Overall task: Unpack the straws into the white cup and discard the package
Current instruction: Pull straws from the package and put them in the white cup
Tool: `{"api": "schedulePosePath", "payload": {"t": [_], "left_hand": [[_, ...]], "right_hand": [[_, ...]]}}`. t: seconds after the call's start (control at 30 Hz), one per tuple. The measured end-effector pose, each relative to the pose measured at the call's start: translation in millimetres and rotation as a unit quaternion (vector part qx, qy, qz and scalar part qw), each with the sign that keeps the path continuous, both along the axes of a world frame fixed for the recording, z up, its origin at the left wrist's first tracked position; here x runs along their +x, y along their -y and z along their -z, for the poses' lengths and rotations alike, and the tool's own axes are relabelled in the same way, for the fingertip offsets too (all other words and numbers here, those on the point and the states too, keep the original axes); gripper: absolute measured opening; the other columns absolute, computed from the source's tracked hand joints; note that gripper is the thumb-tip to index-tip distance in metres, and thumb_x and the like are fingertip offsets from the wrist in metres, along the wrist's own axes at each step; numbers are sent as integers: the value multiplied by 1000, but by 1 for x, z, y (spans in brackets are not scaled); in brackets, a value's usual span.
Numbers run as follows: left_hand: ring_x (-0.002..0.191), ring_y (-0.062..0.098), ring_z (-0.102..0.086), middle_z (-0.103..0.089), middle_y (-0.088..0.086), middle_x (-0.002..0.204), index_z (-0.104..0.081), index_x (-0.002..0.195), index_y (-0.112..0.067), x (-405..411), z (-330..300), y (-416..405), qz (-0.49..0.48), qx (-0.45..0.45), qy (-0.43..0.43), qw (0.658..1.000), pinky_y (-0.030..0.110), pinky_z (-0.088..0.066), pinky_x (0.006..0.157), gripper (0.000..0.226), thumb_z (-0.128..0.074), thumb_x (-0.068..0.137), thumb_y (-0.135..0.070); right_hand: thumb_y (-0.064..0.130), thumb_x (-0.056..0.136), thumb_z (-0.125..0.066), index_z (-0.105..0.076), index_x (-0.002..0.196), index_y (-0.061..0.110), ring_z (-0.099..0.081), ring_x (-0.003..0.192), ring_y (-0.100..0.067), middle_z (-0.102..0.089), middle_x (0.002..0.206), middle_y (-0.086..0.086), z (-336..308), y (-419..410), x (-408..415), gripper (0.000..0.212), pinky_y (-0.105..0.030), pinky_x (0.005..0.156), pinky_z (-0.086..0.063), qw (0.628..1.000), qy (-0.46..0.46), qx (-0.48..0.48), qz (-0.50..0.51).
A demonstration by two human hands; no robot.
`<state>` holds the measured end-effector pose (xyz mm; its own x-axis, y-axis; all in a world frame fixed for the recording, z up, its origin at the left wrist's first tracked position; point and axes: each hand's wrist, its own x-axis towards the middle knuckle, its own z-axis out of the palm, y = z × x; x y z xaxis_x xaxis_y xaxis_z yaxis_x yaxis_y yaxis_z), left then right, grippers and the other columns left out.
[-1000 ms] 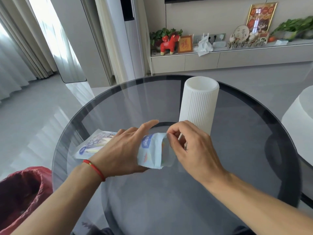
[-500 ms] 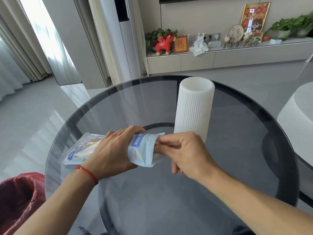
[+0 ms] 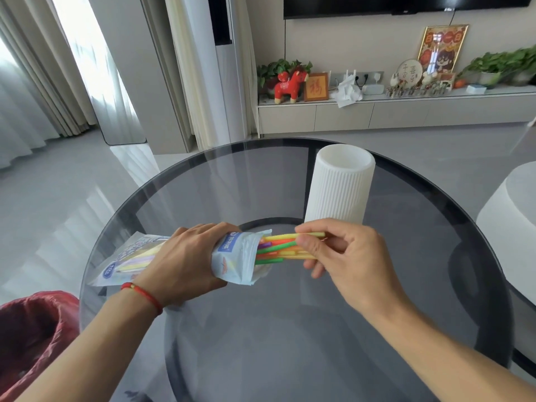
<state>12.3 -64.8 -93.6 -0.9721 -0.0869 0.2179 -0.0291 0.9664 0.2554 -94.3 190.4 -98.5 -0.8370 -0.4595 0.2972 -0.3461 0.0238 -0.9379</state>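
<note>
Below the left forearm, a red-lined bin sits beside the glass table. Left hand wraps around the middle of the straw package, fingers curled over it, holding it above the tabletop, open end toward the right hand. Right hand pinches a bundle of coloured straws, partly out of the package mouth. Just beyond the right hand, the white ribbed cup stands upright on the table.
</note>
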Motion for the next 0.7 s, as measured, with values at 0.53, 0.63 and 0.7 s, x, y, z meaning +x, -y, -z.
{"api": "schedulePosePath", "payload": {"t": [0.53,0.63,0.7], "left_hand": [[104,15,-55,-56,-16,113,-52,106,-36,-5,-5,-63,80,-42,14,996,33,-42,92,31,-43,92,-62],[92,20,-52,-50,-12,96,-45,92,-30,-6,-2,-64,64,-51,28,996,32,-39,80,22,-46,96,-51],[88,21,-49,-49,-9,95,-44,93,-26,-6,-1,-66,69,-59,45,995,36,-42,81,26,-39,101,-50]], "right_hand": [[40,71,-96,-83,86,16,-61,53,-10,-67,63,-1,-17,-60,-9,30,-18,49,-48,995,89,-42,-34],[50,54,-100,-82,80,16,-55,54,-7,-63,68,4,-29,-71,-14,47,-16,50,-46,976,167,-141,1],[54,54,-98,-82,82,18,-54,56,-9,-65,74,3,-29,-68,-13,49,-17,49,-45,960,205,-193,-9]]}}
